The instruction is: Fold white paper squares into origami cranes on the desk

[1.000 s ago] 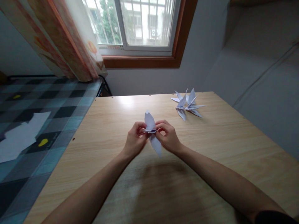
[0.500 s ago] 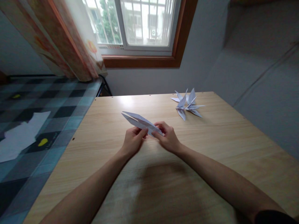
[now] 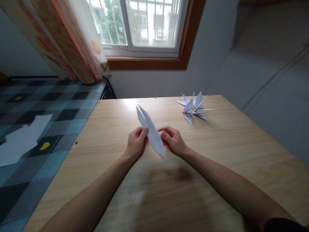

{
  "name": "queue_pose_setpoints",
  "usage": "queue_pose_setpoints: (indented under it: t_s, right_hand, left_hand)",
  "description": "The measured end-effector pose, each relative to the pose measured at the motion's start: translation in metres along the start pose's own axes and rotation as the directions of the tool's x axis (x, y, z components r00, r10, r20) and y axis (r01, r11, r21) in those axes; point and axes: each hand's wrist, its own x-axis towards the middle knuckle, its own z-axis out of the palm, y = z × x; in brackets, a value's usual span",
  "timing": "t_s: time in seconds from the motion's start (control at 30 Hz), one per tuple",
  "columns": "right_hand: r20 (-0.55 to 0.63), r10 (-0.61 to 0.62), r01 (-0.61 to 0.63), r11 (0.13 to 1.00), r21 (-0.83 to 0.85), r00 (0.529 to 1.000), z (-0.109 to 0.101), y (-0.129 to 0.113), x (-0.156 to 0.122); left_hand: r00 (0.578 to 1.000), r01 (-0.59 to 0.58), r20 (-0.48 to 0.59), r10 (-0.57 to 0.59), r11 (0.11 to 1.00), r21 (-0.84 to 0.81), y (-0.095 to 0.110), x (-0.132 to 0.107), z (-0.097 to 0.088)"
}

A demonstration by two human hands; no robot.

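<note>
Both hands are working in the middle of the bench (image 3: 224,151), hovering a bit above the wood. The left hand (image 3: 135,145) is pinching a folded paper piece (image 3: 150,130) along its left edge, its fingers (image 3: 143,131) closing on it about halfway down. The piece is a long, narrow white shape with a point at each end, tilting so the far tip is leaning left and splitting into 2 thin flaps, while the near tip is pointing down to the right, just above the bench top. It's sitting right between the 2 hands, not lying on the wood.

The right hand (image 3: 173,140) is curling in from the right, its fingers (image 3: 163,129) bending toward the paper's right edge. They're looking like they're touching it, but honestly I can't tell whether they're actually gripping or just resting beside it.

Farther back and to the right, a little cluster of finished paper shapes (image 3: 193,108) is lying on the bench, pointy flaps sticking out in all directions, well apart from the hands.

Off to the left, a bed (image 3: 62,109) with a blue-grey checked cover is butting up against the bench, with some loose white sheets (image 3: 23,138) lying on it. A flowery curtain (image 3: 72,42) is hanging beside the window (image 3: 149,22) at the far wall.
</note>
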Motion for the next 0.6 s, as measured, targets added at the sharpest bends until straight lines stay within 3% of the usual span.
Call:
queue_pose_setpoints:
  t_s: [0.13, 0.3, 0.43, 0.6]
  right_hand:
    - [0.014, 0.031, -0.031, 0.999, 0.015, 0.999, 0.000, 0.000, 0.000]
    - [0.019, -0.032, 0.033, 0.997, -0.064, 0.999, 0.002, 0.000, -0.002]
    - [-0.002, -0.108, 0.105, 0.977, -0.187, 0.994, 0.002, -0.002, -0.003]
    - [0.070, -0.221, 0.231, 0.941, -0.248, 0.973, 0.003, -0.010, -0.002]
  left_hand:
    - [0.981, 0.060, 0.183, -0.061, 0.998, 0.015, 0.005, -0.009, 0.006]
    - [0.990, 0.048, 0.137, -0.043, 0.998, -0.029, 0.011, -0.013, 0.013]
    - [0.986, 0.001, 0.167, -0.009, 0.999, 0.048, 0.014, -0.013, 0.013]
    - [0.985, -0.038, 0.170, 0.029, 0.998, 0.052, 0.013, -0.010, 0.011]
